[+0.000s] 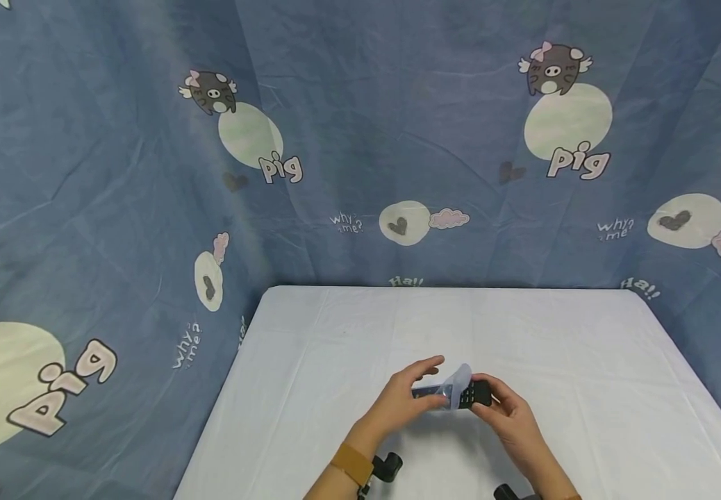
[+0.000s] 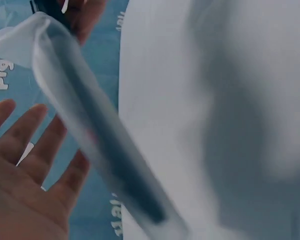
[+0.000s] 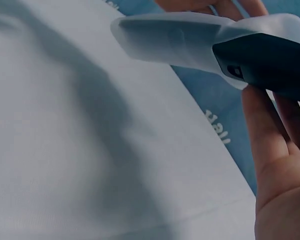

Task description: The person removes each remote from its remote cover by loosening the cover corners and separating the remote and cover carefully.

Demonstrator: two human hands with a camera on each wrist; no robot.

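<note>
A black remote control (image 1: 476, 394) with a keypad lies level above the table, partly inside a translucent soft sleeve (image 1: 460, 380). The sleeve's mouth flares and folds back around the remote's middle. My right hand (image 1: 515, 419) pinches the bare right end between thumb and fingers, and in the right wrist view that dark end of the remote control (image 3: 270, 62) juts from the sleeve (image 3: 165, 40). My left hand (image 1: 398, 401) is at the covered end, thumb along its near side. Its fingers are spread and extended in the left wrist view, beside the sleeve (image 2: 97, 120).
A white-covered table (image 1: 335, 333) lies beneath both hands, their shadows falling on it. Blue curtain (image 1: 360, 139) with pig prints hangs behind and along the sides. Dark wrist cameras are strapped on; the left one has a tan band (image 1: 352, 464).
</note>
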